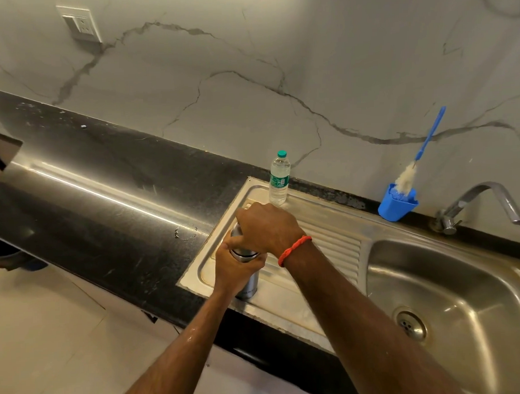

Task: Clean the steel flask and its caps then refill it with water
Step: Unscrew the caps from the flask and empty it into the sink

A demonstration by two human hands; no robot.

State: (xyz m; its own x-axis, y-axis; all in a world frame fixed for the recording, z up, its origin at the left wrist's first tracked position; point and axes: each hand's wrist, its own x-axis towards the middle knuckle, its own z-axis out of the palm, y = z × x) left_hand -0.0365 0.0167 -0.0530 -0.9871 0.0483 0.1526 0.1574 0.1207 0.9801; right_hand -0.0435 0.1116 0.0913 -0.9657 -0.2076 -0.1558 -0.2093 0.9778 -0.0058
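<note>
The steel flask (249, 281) stands upright on the drainboard (319, 239) at the left of the sink. My left hand (236, 267) grips its body just below the neck. My right hand (264, 227), with an orange thread at the wrist, is curled over the flask's top; the cap under it is hidden by my fingers. A clear plastic water bottle (278, 178) with a green cap stands at the back of the drainboard, just behind my right hand.
A blue cup (396, 205) holding a blue-handled bottle brush (422, 150) sits against the marble wall. The tap (477, 202) stands at the far right over the steel sink basin (462, 293). A black countertop (105, 202) stretches to the left. A wall socket (80, 24) is on the upper left.
</note>
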